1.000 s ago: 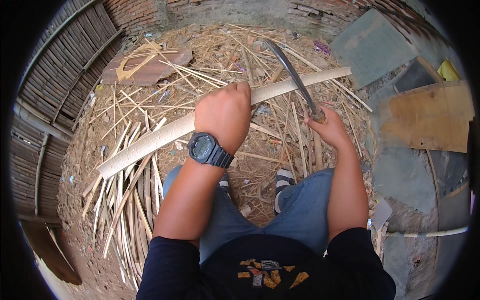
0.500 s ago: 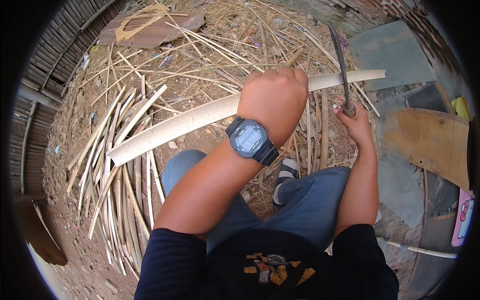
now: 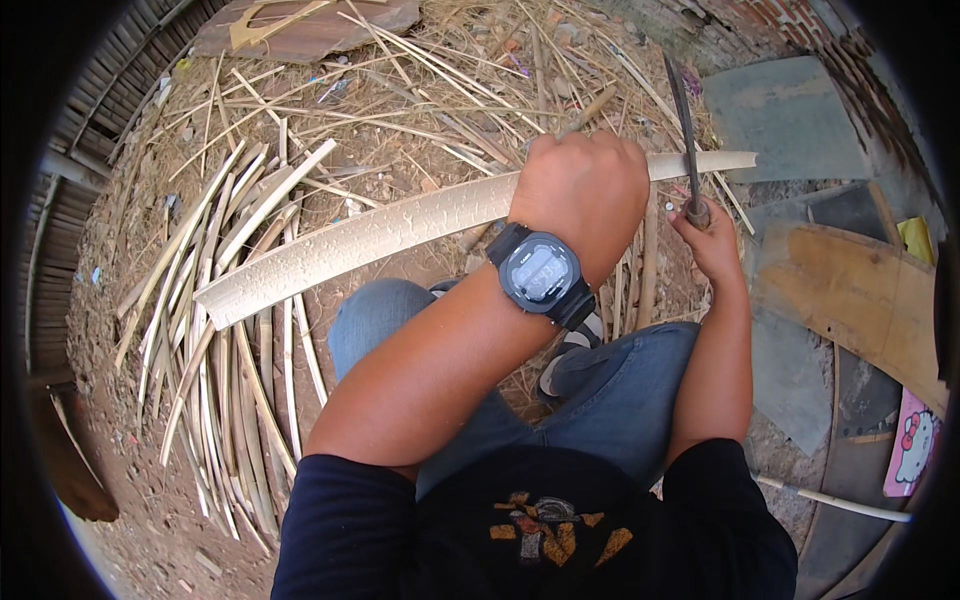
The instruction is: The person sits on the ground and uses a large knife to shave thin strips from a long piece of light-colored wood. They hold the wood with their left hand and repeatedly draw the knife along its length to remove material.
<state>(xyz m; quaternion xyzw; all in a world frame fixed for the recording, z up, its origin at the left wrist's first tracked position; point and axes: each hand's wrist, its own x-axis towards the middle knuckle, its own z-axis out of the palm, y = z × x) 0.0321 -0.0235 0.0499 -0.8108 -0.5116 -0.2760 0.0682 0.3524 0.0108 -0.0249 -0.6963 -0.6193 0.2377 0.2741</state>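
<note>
Your left hand [image 3: 585,185] is closed over the split bamboo strip [image 3: 370,235], knuckles up; its fingertips are hidden, so you cannot tell how tightly they wrap. The strip slants in front of your knees, its far end beyond your right hand [image 3: 712,235]. That hand is closed around the handle of a long dark-bladed knife [image 3: 682,120], whose blade crosses the strip to the right of your left hand; whether it touches is unclear. A pile of bamboo slats [image 3: 225,370] lies below the strip's left end. The step in hand looks like working the strip with the blade; the next move calls for a steady left grip, fingers clear of the edge.
</note>
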